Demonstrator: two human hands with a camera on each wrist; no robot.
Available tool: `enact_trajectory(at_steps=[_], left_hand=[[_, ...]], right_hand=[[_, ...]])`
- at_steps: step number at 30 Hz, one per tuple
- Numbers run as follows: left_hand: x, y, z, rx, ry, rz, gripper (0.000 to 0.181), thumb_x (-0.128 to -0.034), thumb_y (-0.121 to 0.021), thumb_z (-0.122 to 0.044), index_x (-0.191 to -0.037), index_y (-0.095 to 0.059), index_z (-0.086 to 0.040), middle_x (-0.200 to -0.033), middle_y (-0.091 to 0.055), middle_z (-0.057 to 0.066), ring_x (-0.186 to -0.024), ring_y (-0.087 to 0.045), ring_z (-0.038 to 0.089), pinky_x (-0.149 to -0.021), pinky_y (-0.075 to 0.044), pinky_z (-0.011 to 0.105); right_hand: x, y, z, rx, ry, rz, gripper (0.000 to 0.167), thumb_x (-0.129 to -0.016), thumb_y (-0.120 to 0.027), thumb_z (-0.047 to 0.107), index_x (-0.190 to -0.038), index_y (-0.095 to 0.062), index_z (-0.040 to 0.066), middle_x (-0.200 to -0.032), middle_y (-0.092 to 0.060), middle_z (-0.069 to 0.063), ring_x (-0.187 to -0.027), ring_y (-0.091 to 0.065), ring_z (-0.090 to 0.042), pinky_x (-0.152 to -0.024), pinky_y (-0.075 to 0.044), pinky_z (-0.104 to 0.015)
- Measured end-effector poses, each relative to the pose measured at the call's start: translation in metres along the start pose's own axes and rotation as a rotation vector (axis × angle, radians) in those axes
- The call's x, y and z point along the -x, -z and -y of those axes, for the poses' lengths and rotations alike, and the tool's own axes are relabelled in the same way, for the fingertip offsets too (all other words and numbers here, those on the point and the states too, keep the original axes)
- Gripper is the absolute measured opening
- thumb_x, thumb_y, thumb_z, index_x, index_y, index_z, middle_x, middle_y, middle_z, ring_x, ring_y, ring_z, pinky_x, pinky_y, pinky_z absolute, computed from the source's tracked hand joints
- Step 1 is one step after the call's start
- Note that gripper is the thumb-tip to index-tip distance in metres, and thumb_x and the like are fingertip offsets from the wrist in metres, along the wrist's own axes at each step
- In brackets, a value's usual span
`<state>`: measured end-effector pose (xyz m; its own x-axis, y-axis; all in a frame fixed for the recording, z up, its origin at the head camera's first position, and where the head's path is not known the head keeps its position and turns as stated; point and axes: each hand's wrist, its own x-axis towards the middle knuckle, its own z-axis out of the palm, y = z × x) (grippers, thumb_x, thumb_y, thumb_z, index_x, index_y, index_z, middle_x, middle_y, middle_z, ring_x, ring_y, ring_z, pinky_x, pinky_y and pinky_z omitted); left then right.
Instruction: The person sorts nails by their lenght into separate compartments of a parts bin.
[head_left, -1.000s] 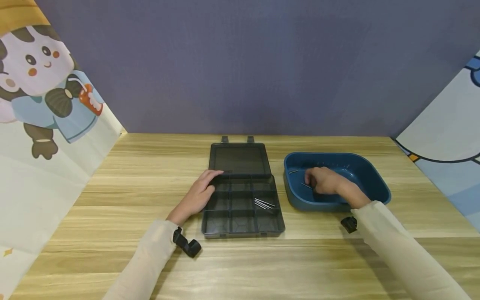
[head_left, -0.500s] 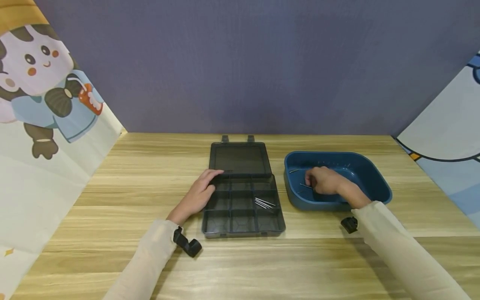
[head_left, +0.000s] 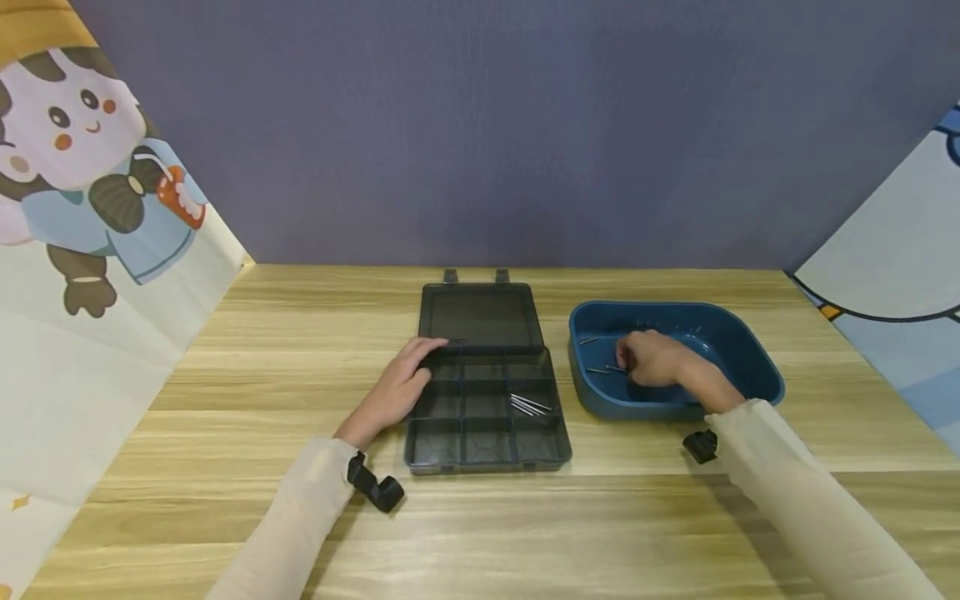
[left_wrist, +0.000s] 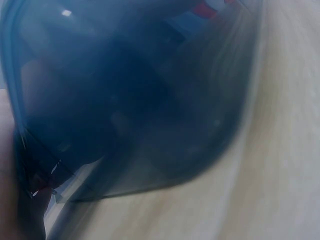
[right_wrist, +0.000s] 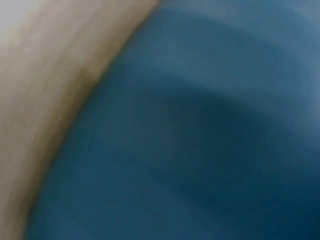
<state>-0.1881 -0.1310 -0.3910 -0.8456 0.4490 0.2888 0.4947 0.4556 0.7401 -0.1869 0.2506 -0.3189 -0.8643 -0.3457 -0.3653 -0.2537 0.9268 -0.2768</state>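
Observation:
A dark translucent compartment box point(head_left: 486, 421) lies with its lid point(head_left: 480, 315) folded back. Several thin silver rods point(head_left: 529, 405) lie in its middle right compartment. My left hand point(head_left: 390, 392) rests along the box's left side, with fingertips by the hinge line. Inside the blue bin point(head_left: 607, 407), my right hand point(head_left: 656, 360) reaches down with bent fingers. One thin metal pin point(head_left: 617, 368) shows at those fingertips; whether they pinch it is hidden. Another pin point(head_left: 597, 371) lies just left of it, and a third pin point(head_left: 588, 340) is near the bin's left wall.
Both things stand on a wood-grain table point(head_left: 480, 533), the bin right of the box with a narrow gap between. A purple-grey wall point(head_left: 480, 133) rises behind. Black wrist mounts point(head_left: 384, 493) stick out near the sleeves. Both wrist views are blurred close-ups.
My right hand has shifted slightly right in the bin. The pins by its fingertips have changed position, and two now show side by side. The left hand and the box keep their places.

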Motion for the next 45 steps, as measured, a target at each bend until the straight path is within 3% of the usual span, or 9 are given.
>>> enact_trajectory(at_steps=[21, 36, 45], left_hand=[[-0.002, 0.007, -0.002, 0.001, 0.038, 0.003, 0.048, -0.0917, -0.038, 0.0, -0.139, -0.046, -0.002, -0.137, -0.047, 0.016, -0.13, -0.043, 0.032, -0.107, -0.034, 0.051], [-0.001, 0.004, 0.0, -0.008, 0.027, 0.007, 0.048, -0.0905, -0.04, 0.001, -0.138, -0.046, -0.002, -0.136, -0.048, 0.017, -0.128, -0.044, 0.032, -0.106, -0.035, 0.051], [0.0, -0.002, -0.002, -0.024, -0.022, -0.026, 0.049, -0.087, -0.038, 0.0, -0.135, -0.049, 0.001, -0.131, -0.051, 0.019, -0.124, -0.047, 0.036, -0.1, -0.038, 0.053]], right_hand=[[0.003, 0.025, 0.008, -0.049, 0.026, -0.08, 0.008, -0.085, -0.056, 0.001, -0.08, -0.055, 0.008, -0.064, -0.045, 0.0, -0.056, -0.035, -0.013, -0.059, -0.033, -0.03], [0.014, 0.024, 0.026, -0.116, 0.068, -0.169, 0.007, -0.083, -0.059, -0.003, -0.087, -0.059, 0.002, -0.073, -0.054, -0.003, -0.06, -0.042, -0.015, -0.061, -0.036, -0.031], [0.019, 0.021, 0.036, -0.131, 0.087, -0.185, 0.01, -0.082, -0.058, -0.006, -0.089, -0.06, 0.0, -0.072, -0.054, -0.003, -0.061, -0.043, -0.015, -0.061, -0.037, -0.031]])
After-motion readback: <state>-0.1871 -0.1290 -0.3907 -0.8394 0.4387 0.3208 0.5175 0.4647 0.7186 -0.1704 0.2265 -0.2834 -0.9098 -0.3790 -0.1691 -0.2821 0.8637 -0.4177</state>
